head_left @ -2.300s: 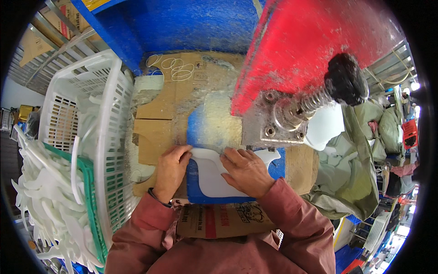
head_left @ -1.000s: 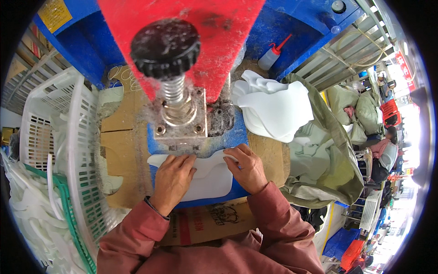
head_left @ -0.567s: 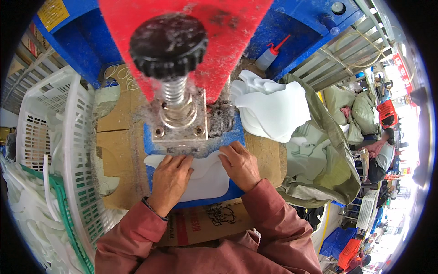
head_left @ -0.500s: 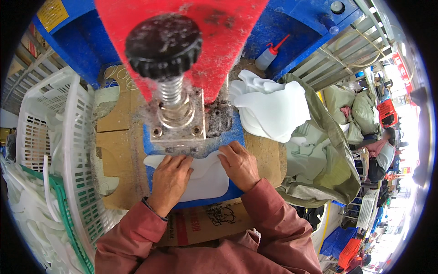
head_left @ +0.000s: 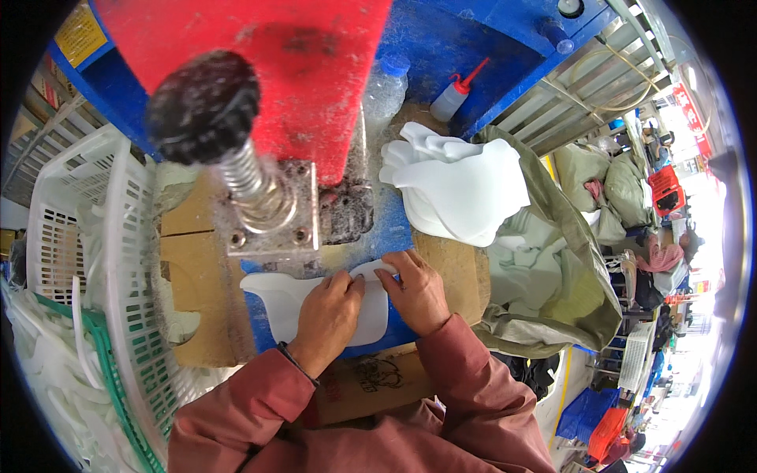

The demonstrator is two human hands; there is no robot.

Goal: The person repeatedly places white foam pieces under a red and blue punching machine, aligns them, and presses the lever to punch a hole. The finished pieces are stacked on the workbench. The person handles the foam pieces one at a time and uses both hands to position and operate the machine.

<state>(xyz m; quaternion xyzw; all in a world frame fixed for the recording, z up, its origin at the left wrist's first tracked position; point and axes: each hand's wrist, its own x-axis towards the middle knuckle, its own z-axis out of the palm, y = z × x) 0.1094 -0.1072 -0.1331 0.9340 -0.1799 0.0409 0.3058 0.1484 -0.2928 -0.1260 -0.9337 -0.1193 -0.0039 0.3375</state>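
A white, curved-edge sheet piece [head_left: 284,306], thin and foam-like, lies on the blue pad [head_left: 260,335] below the press head. My left hand [head_left: 327,319] is on the middle of it, fingers bent together at its upper edge. Close by on the right, my right hand [head_left: 415,293] pinches the piece's upper right corner between thumb and fingers. Part of the piece is hidden under my left hand. Just beyond my hands stands the metal press head [head_left: 272,217] with its spring and black knob [head_left: 203,106], under a red arm [head_left: 307,71].
Stacked white pieces [head_left: 465,189] sit at the right, beside an open green sack [head_left: 583,292] holding more. A white basket [head_left: 126,260] with white strips stands left. Behind are a red-tipped squeeze bottle [head_left: 451,101] and a clear bottle [head_left: 385,91]. Cardboard [head_left: 189,268] covers the work surface.
The red arm, with its knob and press head, has shifted left, uncovering the clear bottle. My left hand has slid right along the piece, closer to my right hand.
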